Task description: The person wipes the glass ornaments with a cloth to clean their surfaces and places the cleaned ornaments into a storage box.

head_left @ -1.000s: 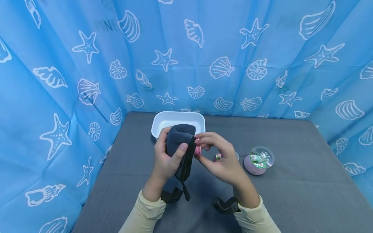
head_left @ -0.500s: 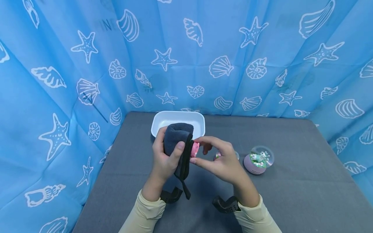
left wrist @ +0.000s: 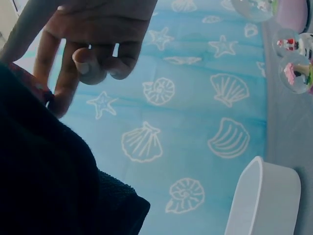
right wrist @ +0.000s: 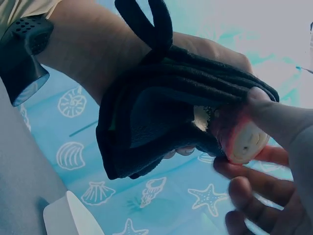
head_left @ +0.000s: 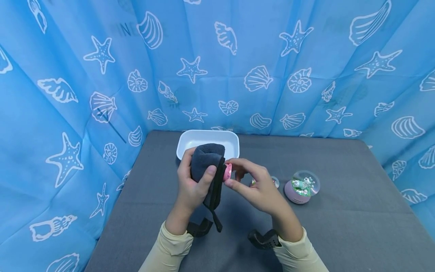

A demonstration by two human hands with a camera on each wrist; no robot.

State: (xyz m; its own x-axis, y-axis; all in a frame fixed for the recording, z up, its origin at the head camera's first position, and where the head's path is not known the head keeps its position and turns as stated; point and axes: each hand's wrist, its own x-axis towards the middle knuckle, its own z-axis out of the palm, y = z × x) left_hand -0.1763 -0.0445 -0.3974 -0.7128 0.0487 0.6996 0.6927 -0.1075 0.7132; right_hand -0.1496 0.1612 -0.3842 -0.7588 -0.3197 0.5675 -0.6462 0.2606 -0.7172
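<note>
My left hand (head_left: pixel 193 185) grips a folded dark grey-blue towel (head_left: pixel 205 160) with black edging and a hanging loop, thumb across its near side. From the towel's right side pokes a small pink round base (head_left: pixel 227 172); the rest of that piece is hidden in the cloth. My right hand (head_left: pixel 259 185) pinches the base between thumb and fingertips. In the right wrist view, the pale underside of the pink base (right wrist: pixel 248 142) faces outward, with the towel (right wrist: pixel 156 117) wrapped round the other end. The left wrist view shows the towel (left wrist: pixel 54 166) dark and close.
A white plastic tub (head_left: pixel 234 139) stands behind the hands. To the right is a snow globe with a pink base (head_left: pixel 296 194). Two smaller snow globes, one with a red-and-white figure (left wrist: pixel 288 43), stand behind the right hand. A shell-patterned blue curtain (head_left: pixel 217 75) borders the grey table (head_left: pixel 340 226).
The towel has shifted slightly left in my left hand. My right fingers have changed their hold on the pink base, which now shows more plainly beside the cloth.
</note>
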